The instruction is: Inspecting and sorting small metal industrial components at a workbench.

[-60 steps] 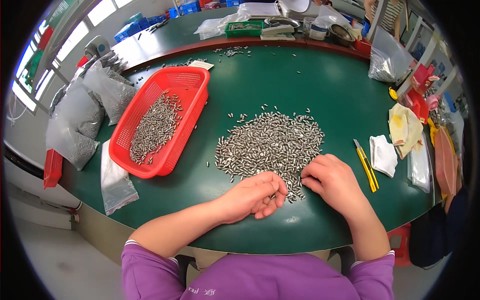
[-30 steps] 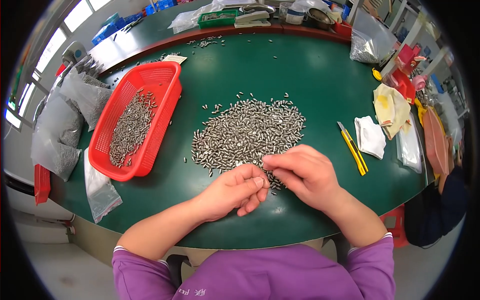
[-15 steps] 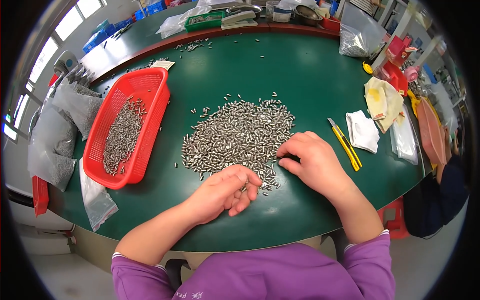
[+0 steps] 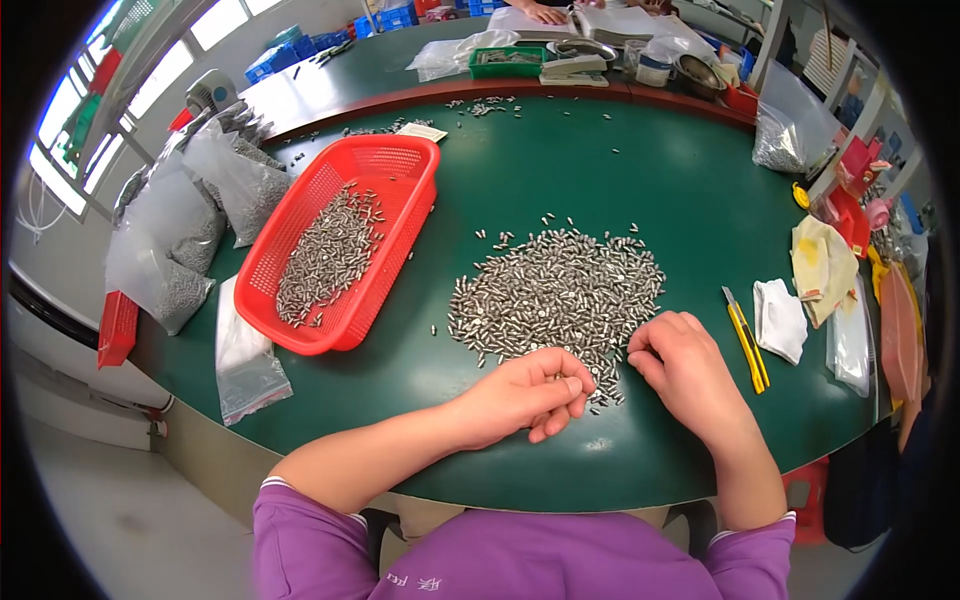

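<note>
Moved since half a second earlier: chiefly the view, so that the pile of metal pieces sat farther right and a little lower in it; a person's hand had come into sight far beyond the pile, and the right hand showed its fingers more curled.

Right hand: at the pile's near right edge, thumb and forefinger bent toward each other with a slight gap; whether a piece sat between them could not be told.

Left hand: at the pile's near edge, thumb laid over the bent forefinger, the rest loosely curled; contents, if any, hidden.

Red basket: left of the pile, part filled with similar pieces.

Stray piece: just left of the pile, apart from it.

Yellow knife: right of the pile, past the right hand.

Handling notes, by judgement: the step seemed to be fine picking at the pile's edge — best done with a light fingertip pinch across each narrow body, since smooth, rounded shapes probably rolled. Working inward from the thin edge suited it, lest the heap slide. Left palm was best cupped low beside the pile — right forearm clear of the knife.
</note>
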The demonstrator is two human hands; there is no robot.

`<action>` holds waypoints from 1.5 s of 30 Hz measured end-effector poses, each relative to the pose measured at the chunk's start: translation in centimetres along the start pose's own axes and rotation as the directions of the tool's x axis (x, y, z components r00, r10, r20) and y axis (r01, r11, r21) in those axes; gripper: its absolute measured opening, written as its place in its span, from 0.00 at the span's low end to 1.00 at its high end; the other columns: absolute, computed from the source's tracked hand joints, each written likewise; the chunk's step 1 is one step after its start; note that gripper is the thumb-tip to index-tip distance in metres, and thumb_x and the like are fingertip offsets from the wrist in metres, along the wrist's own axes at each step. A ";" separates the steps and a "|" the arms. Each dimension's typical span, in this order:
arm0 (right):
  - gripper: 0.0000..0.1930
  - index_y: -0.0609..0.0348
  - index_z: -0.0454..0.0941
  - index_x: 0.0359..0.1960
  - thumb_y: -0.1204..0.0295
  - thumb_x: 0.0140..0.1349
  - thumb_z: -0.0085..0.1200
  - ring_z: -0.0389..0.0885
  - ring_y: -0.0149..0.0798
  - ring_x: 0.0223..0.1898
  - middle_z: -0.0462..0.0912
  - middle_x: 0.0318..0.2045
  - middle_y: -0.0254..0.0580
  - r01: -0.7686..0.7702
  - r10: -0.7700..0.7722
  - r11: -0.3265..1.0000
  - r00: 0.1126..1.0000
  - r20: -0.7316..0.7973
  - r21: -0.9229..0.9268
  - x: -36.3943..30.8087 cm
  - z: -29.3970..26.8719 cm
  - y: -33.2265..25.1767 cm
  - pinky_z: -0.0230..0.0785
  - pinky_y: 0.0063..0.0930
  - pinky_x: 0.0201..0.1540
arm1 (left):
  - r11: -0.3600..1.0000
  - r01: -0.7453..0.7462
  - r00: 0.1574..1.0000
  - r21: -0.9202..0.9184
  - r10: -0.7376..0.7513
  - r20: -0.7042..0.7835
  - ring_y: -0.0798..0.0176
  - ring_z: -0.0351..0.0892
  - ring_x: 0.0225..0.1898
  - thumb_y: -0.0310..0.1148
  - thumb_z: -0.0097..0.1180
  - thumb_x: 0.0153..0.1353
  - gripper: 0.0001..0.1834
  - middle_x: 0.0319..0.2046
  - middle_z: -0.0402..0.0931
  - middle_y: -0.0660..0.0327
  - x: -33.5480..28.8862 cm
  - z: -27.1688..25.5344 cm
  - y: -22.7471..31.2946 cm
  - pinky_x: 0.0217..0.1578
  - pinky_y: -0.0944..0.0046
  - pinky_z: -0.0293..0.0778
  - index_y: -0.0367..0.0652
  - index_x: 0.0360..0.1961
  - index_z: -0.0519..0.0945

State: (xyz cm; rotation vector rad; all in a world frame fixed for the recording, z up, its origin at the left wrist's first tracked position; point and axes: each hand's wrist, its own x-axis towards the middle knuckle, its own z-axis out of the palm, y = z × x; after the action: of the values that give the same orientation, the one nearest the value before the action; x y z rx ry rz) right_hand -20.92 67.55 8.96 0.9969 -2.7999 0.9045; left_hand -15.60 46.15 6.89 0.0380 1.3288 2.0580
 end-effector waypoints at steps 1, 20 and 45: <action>0.06 0.59 0.72 0.29 0.77 0.50 0.55 0.71 0.46 0.33 0.73 0.27 0.41 0.037 -0.036 0.998 0.999 -0.016 0.043 0.3 0.0 -0.4 0.65 0.35 0.36 | 1.000 -0.002 1.000 0.026 0.002 0.000 0.75 0.66 0.20 0.31 0.42 0.65 0.07 0.28 0.71 0.63 0.0 0.0 0.1 0.18 0.75 0.62 0.41 0.41 0.68; 0.13 0.54 0.80 0.32 0.81 0.41 0.62 0.76 0.33 0.29 0.81 0.27 0.31 0.276 -0.208 0.887 0.954 -0.214 0.370 -0.3 2.2 -2.4 0.69 0.24 0.31 | 0.988 -0.101 0.994 0.118 0.096 0.043 0.77 0.67 0.20 0.32 0.49 0.62 0.08 0.25 0.70 0.65 0.1 0.0 -0.8 0.17 0.77 0.63 0.41 0.39 0.67; 0.11 0.58 0.77 0.37 0.81 0.49 0.54 0.76 0.36 0.36 0.76 0.37 0.41 0.227 -0.101 0.939 0.900 -0.424 0.258 0.4 1.8 0.6 0.72 0.23 0.35 | 0.966 -0.228 0.973 -0.122 0.229 0.000 0.76 0.59 0.17 0.35 0.44 0.61 0.07 0.25 0.69 0.65 0.9 -1.1 0.0 0.13 0.77 0.53 0.44 0.33 0.69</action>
State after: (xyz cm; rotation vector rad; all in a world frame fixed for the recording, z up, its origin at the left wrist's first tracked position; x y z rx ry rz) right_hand -21.33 66.73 7.19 0.9270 -2.2397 1.3643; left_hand -16.64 45.77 6.08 0.1589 1.2365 2.3240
